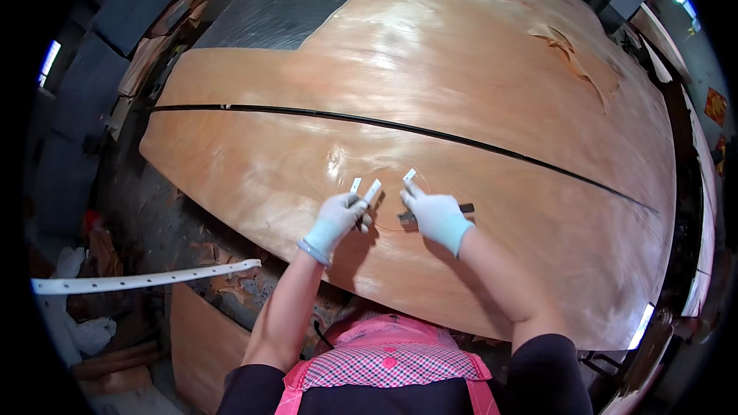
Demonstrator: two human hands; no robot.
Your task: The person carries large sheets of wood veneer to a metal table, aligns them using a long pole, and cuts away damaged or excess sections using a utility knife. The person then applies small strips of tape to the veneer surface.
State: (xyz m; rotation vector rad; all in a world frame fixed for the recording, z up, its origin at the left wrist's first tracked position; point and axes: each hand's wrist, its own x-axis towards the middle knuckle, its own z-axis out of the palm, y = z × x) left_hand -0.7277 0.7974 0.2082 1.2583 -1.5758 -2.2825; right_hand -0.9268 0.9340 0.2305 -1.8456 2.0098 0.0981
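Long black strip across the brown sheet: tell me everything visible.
The long black strip is slim, dark and slightly shiny, with a small pale patch near its left end; metal or plastic can't be told. It lies across the brown sheet, from the left edge toward the right side, looking thinner toward the right. Its slight curve may be lens bend. Neither the left hand nor the right hand touches it.

No legible text. White tags and white strip carry dark marks, too small to read.
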